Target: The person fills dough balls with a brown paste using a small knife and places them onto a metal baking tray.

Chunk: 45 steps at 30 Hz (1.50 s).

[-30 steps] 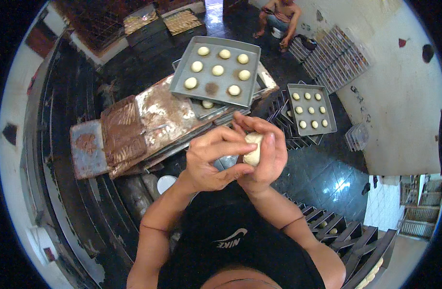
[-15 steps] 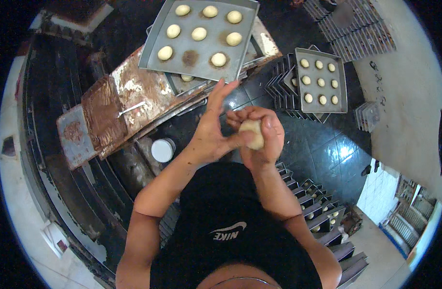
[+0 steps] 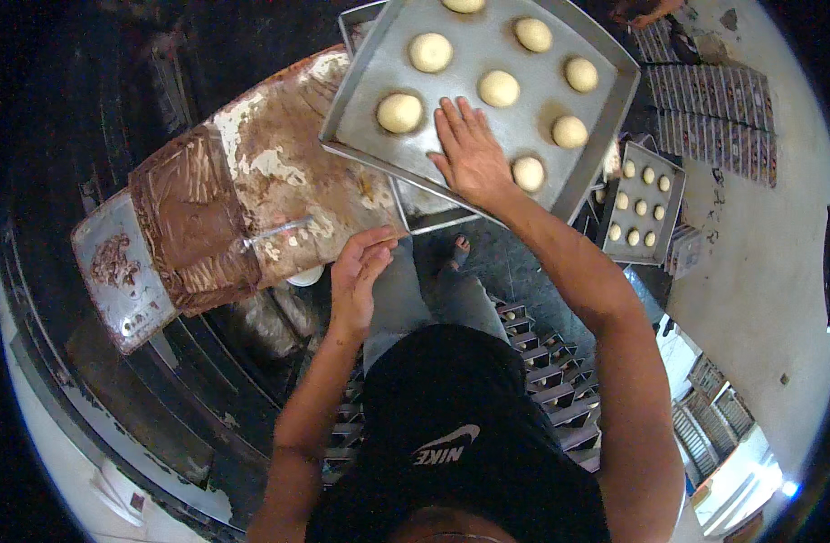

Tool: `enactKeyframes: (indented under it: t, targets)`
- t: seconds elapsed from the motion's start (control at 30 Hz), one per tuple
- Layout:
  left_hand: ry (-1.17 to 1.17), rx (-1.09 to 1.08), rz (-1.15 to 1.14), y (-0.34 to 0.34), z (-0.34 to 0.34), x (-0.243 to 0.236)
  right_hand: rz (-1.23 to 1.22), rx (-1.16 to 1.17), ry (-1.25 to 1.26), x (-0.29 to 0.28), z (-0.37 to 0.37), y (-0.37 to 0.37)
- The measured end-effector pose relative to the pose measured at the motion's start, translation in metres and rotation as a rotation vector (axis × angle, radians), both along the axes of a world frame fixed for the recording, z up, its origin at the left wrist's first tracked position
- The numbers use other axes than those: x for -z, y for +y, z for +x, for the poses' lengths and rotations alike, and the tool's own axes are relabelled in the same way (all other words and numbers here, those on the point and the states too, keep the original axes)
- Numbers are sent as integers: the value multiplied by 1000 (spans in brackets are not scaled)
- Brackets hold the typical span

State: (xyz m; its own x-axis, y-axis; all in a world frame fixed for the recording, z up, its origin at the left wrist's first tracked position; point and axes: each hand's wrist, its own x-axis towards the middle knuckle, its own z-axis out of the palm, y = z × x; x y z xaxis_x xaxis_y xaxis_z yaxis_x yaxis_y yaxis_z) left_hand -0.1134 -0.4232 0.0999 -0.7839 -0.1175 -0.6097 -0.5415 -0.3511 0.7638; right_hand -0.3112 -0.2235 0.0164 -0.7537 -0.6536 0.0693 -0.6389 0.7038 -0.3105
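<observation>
Under the right hand point(image 3: 472, 154) lies a large metal baking tray point(image 3: 360, 127), and the hand rests flat on it, palm down, fingers spread wide and pointing away from the person. Whether a piece of dough sits beneath the palm cannot be told, since the hand covers that spot. Round dough balls ring the hand: one point(image 3: 400, 112) just to its left, one point(image 3: 529, 173) just to its right by the wrist, one point(image 3: 498, 88) just beyond the fingertips, and more farther out, among them one point(image 3: 430, 52) toward the far left and one point(image 3: 569, 131) off to the right. None of the visible balls touches the hand.

Nearer the body and to the left of the right hand, the left hand point(image 3: 359, 271) hovers well below the tray's near edge, fingers loosely curled and drawn together, thumb close to the fingertips; it holds nothing that can be made out. Just beyond and to the left of the left hand spreads a plastic-covered board point(image 3: 252, 208) smeared with brown chocolate paste, and a clear scraper point(image 3: 284, 228) lies on it close to the fingertips.

Right of the right forearm, well apart from it, a smaller tray point(image 3: 618, 242) carries two rows of small dough balls. Below both hands the person's legs and a bare foot show over stacked metal racks point(image 3: 541, 353).
</observation>
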Motion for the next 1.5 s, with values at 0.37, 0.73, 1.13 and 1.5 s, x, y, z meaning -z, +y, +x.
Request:
enactKeyframes:
  t: [0.37,0.73,1.13,1.5]
  targets:
    - [303,-69,-264,-45,-53,4,-59,251,-192,-36,-44,-87]
    - [422,-132,-749,29,29,-29,-1111,500,-689,-121,185,-62]
    - [174,-466,-282,-1,180,-51,-1008,232,-867,-116,264,-114]
    - [121,-545,-676,-206,267,2,-371,-250,-176,44,189,-290]
